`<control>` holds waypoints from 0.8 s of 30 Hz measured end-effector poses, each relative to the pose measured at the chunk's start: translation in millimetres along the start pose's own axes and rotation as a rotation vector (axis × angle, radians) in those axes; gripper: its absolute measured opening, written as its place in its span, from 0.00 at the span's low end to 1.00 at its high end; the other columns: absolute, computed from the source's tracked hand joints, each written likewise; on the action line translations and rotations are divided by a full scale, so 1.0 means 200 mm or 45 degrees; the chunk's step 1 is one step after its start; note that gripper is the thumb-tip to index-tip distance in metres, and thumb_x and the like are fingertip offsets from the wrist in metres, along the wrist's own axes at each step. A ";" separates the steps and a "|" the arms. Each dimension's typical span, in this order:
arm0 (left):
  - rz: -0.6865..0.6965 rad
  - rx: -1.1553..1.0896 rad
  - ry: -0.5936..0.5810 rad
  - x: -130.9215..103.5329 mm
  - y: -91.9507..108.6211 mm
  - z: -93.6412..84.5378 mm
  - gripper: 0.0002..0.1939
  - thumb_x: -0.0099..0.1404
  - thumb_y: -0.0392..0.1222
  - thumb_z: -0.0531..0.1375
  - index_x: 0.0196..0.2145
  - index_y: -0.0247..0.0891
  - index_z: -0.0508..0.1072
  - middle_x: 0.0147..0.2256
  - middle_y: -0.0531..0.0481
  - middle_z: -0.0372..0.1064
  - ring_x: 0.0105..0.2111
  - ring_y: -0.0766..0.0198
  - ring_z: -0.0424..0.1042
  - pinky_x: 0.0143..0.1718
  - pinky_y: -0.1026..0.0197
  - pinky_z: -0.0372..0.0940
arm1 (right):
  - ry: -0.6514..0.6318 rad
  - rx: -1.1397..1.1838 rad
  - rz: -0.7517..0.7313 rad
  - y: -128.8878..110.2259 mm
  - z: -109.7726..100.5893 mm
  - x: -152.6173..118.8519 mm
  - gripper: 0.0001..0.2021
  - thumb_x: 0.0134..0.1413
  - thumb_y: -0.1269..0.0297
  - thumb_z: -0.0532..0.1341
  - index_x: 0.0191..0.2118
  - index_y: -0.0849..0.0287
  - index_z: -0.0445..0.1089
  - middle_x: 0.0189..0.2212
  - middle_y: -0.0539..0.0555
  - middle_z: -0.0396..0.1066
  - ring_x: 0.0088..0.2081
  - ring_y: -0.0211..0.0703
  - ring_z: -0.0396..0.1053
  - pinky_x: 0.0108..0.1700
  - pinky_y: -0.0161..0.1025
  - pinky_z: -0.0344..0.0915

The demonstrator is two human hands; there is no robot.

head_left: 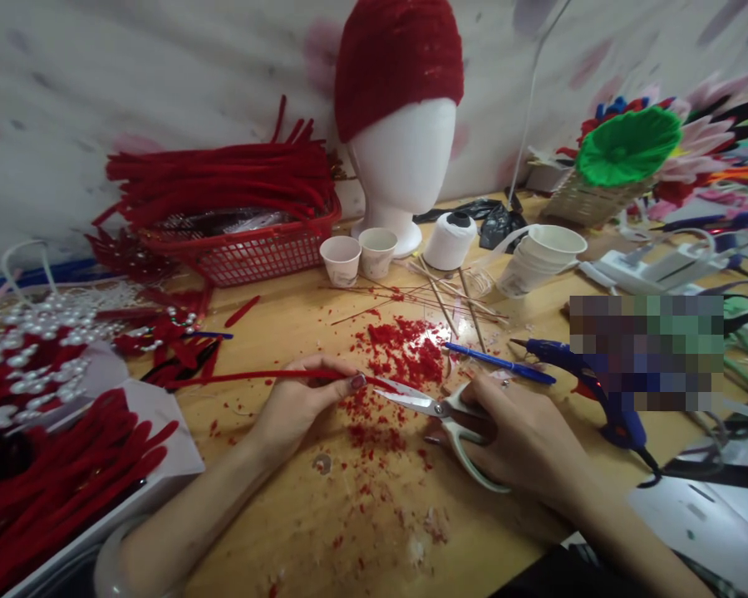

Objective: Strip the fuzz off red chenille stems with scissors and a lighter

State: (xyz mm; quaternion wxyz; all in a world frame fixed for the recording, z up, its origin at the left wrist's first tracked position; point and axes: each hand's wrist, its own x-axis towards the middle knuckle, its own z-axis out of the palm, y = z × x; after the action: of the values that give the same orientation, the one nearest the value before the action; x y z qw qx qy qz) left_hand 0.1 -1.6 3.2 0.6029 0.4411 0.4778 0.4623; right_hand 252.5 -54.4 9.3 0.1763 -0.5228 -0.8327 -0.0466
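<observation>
The red strip [243,377] looked light, bendy, best held near its cut end. The left hand [305,394] pinched it; the right hand [527,432] gripped scissors [419,400].

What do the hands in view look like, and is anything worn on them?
Both hands, left and right, are ungloved, with no ring, watch or bracelet visible. The left thumbnail looks dark red, perhaps polished. Both forearms are bare as far as seen; a pale grey edge by the left elbow is probably a sleeve.
</observation>
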 end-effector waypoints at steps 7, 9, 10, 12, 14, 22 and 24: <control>0.019 0.025 -0.037 0.00 0.00 0.00 0.04 0.46 0.35 0.70 0.23 0.37 0.78 0.25 0.50 0.75 0.27 0.66 0.72 0.32 0.64 0.66 | 0.020 -0.039 -0.033 0.00 -0.01 0.01 0.10 0.50 0.57 0.60 0.29 0.57 0.61 0.20 0.51 0.67 0.20 0.40 0.65 0.24 0.35 0.53; 0.042 0.015 -0.030 -0.01 -0.01 -0.01 0.04 0.47 0.34 0.69 0.23 0.37 0.78 0.26 0.50 0.75 0.28 0.66 0.72 0.34 0.64 0.66 | 0.004 -0.060 -0.027 0.01 -0.02 0.01 0.09 0.49 0.58 0.60 0.29 0.57 0.61 0.20 0.51 0.67 0.21 0.41 0.65 0.24 0.35 0.53; 0.052 0.004 -0.018 -0.01 -0.01 -0.01 0.04 0.47 0.34 0.69 0.23 0.37 0.77 0.27 0.50 0.75 0.29 0.66 0.72 0.34 0.65 0.66 | -0.006 -0.063 -0.019 0.02 -0.03 0.01 0.09 0.49 0.58 0.60 0.30 0.57 0.61 0.20 0.51 0.67 0.21 0.40 0.65 0.24 0.35 0.53; 0.065 -0.007 0.014 -0.01 -0.02 -0.01 0.04 0.48 0.33 0.68 0.24 0.37 0.77 0.27 0.51 0.75 0.29 0.66 0.72 0.34 0.65 0.66 | -0.024 -0.051 0.026 0.04 -0.06 0.00 0.08 0.49 0.59 0.60 0.30 0.56 0.61 0.22 0.51 0.67 0.22 0.40 0.65 0.24 0.35 0.53; 0.077 0.007 0.024 -0.01 -0.02 -0.01 0.04 0.48 0.32 0.68 0.24 0.37 0.76 0.27 0.51 0.74 0.30 0.66 0.72 0.35 0.65 0.66 | -0.027 -0.043 0.087 0.05 -0.11 -0.01 0.08 0.50 0.59 0.60 0.30 0.56 0.61 0.22 0.51 0.68 0.22 0.40 0.66 0.24 0.35 0.53; 0.133 0.048 -0.103 -0.02 0.00 0.01 0.05 0.49 0.30 0.66 0.20 0.38 0.75 0.27 0.50 0.75 0.30 0.64 0.72 0.37 0.62 0.68 | -0.084 -0.100 -0.015 0.00 -0.09 0.00 0.10 0.52 0.56 0.59 0.32 0.58 0.63 0.23 0.53 0.69 0.23 0.42 0.67 0.25 0.36 0.55; 0.122 0.028 -0.123 -0.02 0.01 0.01 0.06 0.49 0.30 0.66 0.20 0.38 0.75 0.27 0.50 0.75 0.30 0.64 0.73 0.36 0.61 0.68 | -0.091 -0.111 -0.012 -0.01 -0.06 0.01 0.10 0.52 0.56 0.59 0.32 0.58 0.64 0.22 0.53 0.68 0.23 0.43 0.68 0.25 0.36 0.55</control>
State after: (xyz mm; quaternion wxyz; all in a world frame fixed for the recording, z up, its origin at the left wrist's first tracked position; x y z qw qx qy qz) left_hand 1.6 -5.6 6.0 0.5977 0.4918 0.4314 0.4635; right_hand 253.3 -56.1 21.7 0.1232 -0.5273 -0.8382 -0.0649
